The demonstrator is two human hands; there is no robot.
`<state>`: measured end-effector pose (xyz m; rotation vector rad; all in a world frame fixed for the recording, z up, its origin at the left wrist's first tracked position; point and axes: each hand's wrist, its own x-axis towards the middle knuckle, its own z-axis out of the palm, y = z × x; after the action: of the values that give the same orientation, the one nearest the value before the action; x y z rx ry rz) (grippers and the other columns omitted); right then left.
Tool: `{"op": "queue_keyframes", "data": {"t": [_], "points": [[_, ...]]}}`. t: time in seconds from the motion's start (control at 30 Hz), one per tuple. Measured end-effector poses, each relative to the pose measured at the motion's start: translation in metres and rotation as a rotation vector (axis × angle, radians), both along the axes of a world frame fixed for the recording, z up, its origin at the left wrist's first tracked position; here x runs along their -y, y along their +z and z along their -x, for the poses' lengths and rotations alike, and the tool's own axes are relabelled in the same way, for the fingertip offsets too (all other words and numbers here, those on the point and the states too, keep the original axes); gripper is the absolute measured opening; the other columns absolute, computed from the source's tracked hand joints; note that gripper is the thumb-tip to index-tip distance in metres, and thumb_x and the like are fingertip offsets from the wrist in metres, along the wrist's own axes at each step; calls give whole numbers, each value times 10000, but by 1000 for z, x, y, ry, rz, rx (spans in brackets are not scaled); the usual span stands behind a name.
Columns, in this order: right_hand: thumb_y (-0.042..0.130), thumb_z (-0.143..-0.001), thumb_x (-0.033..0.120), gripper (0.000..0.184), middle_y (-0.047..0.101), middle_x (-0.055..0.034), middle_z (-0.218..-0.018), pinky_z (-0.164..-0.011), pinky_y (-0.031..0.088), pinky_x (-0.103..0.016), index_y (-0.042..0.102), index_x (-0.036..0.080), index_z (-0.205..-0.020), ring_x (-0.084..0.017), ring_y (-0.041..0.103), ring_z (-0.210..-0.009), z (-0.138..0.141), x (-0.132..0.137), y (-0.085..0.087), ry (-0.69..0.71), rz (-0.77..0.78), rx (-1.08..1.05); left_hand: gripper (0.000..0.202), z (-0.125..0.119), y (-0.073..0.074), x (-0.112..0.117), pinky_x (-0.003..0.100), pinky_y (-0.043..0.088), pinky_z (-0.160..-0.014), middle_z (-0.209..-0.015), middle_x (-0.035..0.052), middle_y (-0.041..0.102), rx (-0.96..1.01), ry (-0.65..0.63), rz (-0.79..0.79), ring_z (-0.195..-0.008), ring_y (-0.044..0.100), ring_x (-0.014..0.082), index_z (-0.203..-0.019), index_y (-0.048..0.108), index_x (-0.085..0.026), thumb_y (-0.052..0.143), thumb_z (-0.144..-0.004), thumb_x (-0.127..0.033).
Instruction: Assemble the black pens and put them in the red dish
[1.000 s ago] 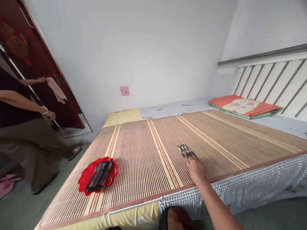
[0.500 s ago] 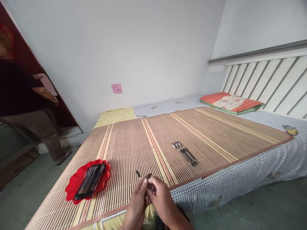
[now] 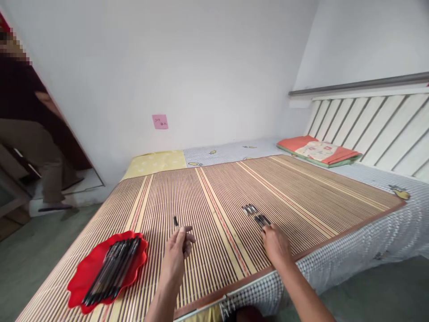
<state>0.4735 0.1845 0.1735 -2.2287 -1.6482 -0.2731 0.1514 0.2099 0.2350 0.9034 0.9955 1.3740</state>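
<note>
My left hand (image 3: 177, 248) is closed around a slim dark pen (image 3: 175, 221), whose black end sticks up past the thumb. Over the mat to the right, my right hand (image 3: 275, 243) has its fingertips closed at the lower ends of several pens (image 3: 262, 220) lying side by side; the fingers hide those ends. Short clear and dark parts (image 3: 250, 209) show at the far end of this row. To the left of my left hand, a red scalloped plate (image 3: 80, 273) bears a pile of dark pens (image 3: 112, 270).
A striped bamboo mat (image 3: 208, 237) covers most of the bed. Folded orange and green cloth (image 3: 318, 151) lies by the white slatted headboard (image 3: 365, 129). A pink note (image 3: 160, 121) is on the wall. At far left, a person (image 3: 30, 134) stands in the doorway.
My hands were together at the near edge and are now apart. My right hand has moved right to the row of pens; my left has shifted left and forward with its pen. The person has moved left.
</note>
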Motion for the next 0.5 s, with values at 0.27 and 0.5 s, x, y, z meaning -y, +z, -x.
{"op": "queue_keyframes", "data": {"t": [0.27, 0.5], "points": [[501, -944, 143, 198, 733, -131, -854, -635, 446, -327, 699, 145, -956, -249, 703, -748, -12, -6, -28, 61, 3, 79, 628, 17, 4, 14, 220, 318, -506, -723, 47, 670, -19, -33, -37, -551, 467, 94, -1038, 713, -98, 617, -888, -700], [392, -963, 268, 316, 679, -143, -723, -533, 492, -361, 658, 158, -833, -277, 692, -599, -29, -4, -47, 118, -158, 70, 536, 31, 10, 17, 220, 336, -512, -730, 39, 673, -46, 86, -137, -546, 469, 96, -975, 652, -145, 553, -945, -671]]}}
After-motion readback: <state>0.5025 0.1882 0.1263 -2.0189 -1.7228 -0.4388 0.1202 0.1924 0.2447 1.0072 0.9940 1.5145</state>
